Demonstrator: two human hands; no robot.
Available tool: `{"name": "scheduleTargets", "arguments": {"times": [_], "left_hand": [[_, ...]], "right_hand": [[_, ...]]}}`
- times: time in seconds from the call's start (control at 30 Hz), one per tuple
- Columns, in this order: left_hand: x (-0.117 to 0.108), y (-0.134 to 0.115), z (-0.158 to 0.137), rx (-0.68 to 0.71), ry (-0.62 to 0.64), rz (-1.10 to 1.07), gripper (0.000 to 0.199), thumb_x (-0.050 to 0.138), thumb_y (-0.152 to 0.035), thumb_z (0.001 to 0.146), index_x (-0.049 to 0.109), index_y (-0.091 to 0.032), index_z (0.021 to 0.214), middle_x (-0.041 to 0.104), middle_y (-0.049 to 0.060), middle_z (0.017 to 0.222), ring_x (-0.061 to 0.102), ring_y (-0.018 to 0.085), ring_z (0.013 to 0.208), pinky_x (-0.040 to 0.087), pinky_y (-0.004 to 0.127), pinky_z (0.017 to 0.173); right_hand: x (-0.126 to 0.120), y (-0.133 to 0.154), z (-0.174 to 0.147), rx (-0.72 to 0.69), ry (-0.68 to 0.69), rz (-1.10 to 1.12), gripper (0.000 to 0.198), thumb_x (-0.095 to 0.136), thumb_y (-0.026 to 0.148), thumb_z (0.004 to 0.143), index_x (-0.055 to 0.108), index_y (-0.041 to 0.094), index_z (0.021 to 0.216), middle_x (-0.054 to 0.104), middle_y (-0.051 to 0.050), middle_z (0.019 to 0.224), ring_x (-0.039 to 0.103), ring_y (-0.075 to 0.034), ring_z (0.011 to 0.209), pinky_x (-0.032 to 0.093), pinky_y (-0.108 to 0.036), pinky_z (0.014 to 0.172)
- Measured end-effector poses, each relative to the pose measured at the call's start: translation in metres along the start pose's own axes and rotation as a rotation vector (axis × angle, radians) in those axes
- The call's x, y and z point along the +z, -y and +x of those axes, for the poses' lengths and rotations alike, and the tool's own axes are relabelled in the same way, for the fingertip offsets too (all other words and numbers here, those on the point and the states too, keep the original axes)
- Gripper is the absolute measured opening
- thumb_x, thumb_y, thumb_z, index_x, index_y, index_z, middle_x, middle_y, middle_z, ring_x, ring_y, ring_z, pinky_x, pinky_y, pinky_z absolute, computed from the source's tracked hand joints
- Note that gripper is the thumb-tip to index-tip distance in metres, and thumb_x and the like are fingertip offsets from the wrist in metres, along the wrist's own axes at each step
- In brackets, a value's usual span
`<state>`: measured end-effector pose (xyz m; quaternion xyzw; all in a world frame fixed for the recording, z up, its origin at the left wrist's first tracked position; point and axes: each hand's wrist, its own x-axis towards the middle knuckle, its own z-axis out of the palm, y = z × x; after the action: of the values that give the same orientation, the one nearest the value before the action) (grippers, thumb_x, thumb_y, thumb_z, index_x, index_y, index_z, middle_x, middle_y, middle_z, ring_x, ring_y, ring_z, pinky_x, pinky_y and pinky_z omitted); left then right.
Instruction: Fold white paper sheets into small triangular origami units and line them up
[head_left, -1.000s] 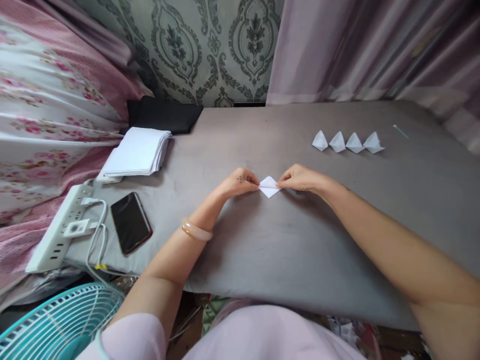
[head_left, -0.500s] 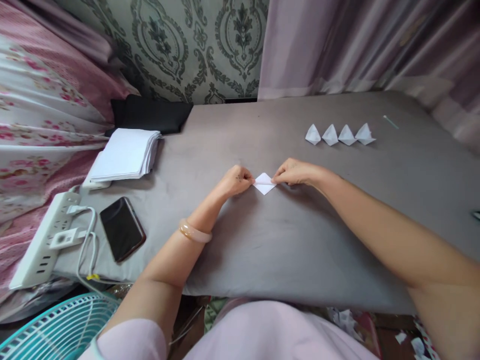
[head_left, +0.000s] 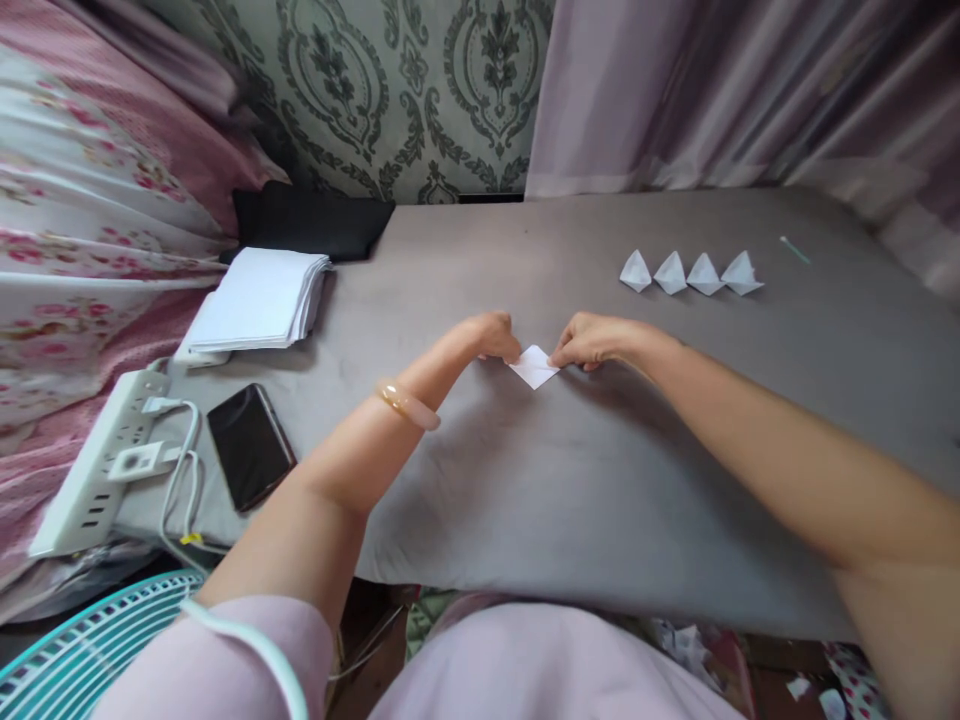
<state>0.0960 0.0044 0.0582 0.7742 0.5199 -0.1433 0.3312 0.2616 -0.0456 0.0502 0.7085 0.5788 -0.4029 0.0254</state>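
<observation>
White folded paper [head_left: 534, 366], grey table [head_left: 570, 480], floral pink curtain [head_left: 82, 200].

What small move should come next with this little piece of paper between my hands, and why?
Probably press the crease flat: both hands, left hand and right hand, pinch opposite corners of the small folded paper on the grey surface.

Soft, even daylight fills the scene, seeming to come through the pale mauve sheer curtains [head_left: 735, 90] at upper right, with no glare on the flat grey padded tabletop [head_left: 600, 480]. Shadows are faint: a soft one lies under the bare left forearm [head_left: 352, 470]. The middle is fairly sharp, while the wide lens bends and stretches the edges, and the near pink-clad lap [head_left: 540, 670] looks smeared.
</observation>
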Motion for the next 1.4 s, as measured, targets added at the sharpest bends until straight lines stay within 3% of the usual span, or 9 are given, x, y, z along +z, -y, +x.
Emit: {"name": "scheduleTargets", "arguments": {"times": [0.27,0.43,0.5,0.63,0.7,0.8,1.0,1.23,1.4], "left_hand": [[-0.019,-0.013,0.014,-0.051,0.217,0.049,0.012,0.076,-0.015,0.05,0.064,-0.018,0.048,0.057,0.006,0.052,0.052,0.02,0.061,0.042,0.03,0.056],[-0.013,-0.009,0.009,0.021,0.114,0.165,0.013,0.076,-0.019,0.054,0.063,-0.016,0.054,0.056,0.006,0.057,0.055,0.023,0.071,0.044,0.03,0.064],[-0.002,0.0,0.004,0.11,-0.002,0.161,0.013,0.074,-0.021,0.059,0.064,-0.015,0.062,0.058,0.007,0.067,0.056,0.024,0.077,0.045,0.031,0.07],[0.029,0.022,-0.006,0.503,-0.314,0.119,0.022,0.054,-0.007,0.073,0.063,-0.012,0.093,0.055,0.013,0.107,0.053,0.021,0.099,0.045,0.03,0.086],[0.043,0.03,-0.009,0.706,-0.339,0.114,0.038,0.044,0.001,0.073,0.059,-0.012,0.106,0.054,0.012,0.108,0.052,0.018,0.098,0.044,0.029,0.088],[0.056,0.035,-0.014,0.818,-0.401,0.191,0.044,0.036,0.003,0.077,0.056,-0.013,0.113,0.055,0.01,0.108,0.051,0.018,0.096,0.044,0.03,0.089],[0.071,0.025,-0.029,0.711,-0.467,0.441,0.029,0.032,-0.009,0.094,0.059,-0.012,0.105,0.058,0.011,0.109,0.051,0.021,0.104,0.046,0.032,0.091],[0.075,0.018,-0.036,0.594,-0.449,0.485,0.024,0.038,-0.012,0.096,0.058,-0.012,0.109,0.059,0.01,0.11,0.053,0.02,0.102,0.049,0.027,0.083],[0.073,0.016,-0.042,0.569,-0.404,0.484,0.028,0.035,-0.011,0.096,0.054,-0.01,0.117,0.058,0.012,0.112,0.052,0.021,0.102,0.049,0.029,0.081]], "right_hand": [[-0.003,0.006,0.004,0.042,0.064,-0.003,0.016,0.076,0.024,0.067,0.063,0.016,0.064,0.05,0.002,0.057,0.047,-0.009,0.052,0.044,-0.022,0.05],[-0.003,0.004,0.006,0.028,0.051,-0.013,0.018,0.078,0.027,0.067,0.063,0.017,0.063,0.05,0.001,0.055,0.047,-0.01,0.051,0.045,-0.022,0.049],[-0.003,0.003,0.006,0.01,0.045,-0.025,0.019,0.078,0.028,0.067,0.063,0.017,0.063,0.051,0.001,0.055,0.048,-0.01,0.051,0.045,-0.022,0.049],[-0.003,0.007,0.004,-0.006,0.039,-0.079,0.021,0.077,0.028,0.068,0.061,0.017,0.06,0.049,0.002,0.052,0.047,-0.009,0.048,0.043,-0.023,0.048],[-0.003,0.01,0.002,-0.008,0.035,-0.107,0.021,0.076,0.026,0.069,0.061,0.017,0.059,0.049,0.002,0.052,0.047,-0.009,0.047,0.043,-0.023,0.047],[-0.002,0.012,0.0,-0.002,0.027,-0.11,0.018,0.076,0.024,0.068,0.062,0.016,0.06,0.05,0.002,0.051,0.048,-0.009,0.048,0.043,-0.022,0.047],[0.0,0.01,0.002,0.049,0.002,-0.093,0.018,0.079,0.025,0.065,0.065,0.015,0.064,0.051,0.002,0.051,0.051,-0.01,0.05,0.044,-0.021,0.046],[-0.005,-0.011,-0.007,-0.018,0.046,0.272,0.01,0.078,0.024,0.068,0.07,0.018,0.067,0.066,-0.003,0.076,0.062,-0.012,0.072,0.053,-0.018,0.059],[-0.004,-0.015,-0.01,-0.059,0.08,0.285,0.008,0.077,0.018,0.068,0.07,0.02,0.064,0.067,-0.002,0.076,0.063,-0.013,0.075,0.054,-0.018,0.063]]}}
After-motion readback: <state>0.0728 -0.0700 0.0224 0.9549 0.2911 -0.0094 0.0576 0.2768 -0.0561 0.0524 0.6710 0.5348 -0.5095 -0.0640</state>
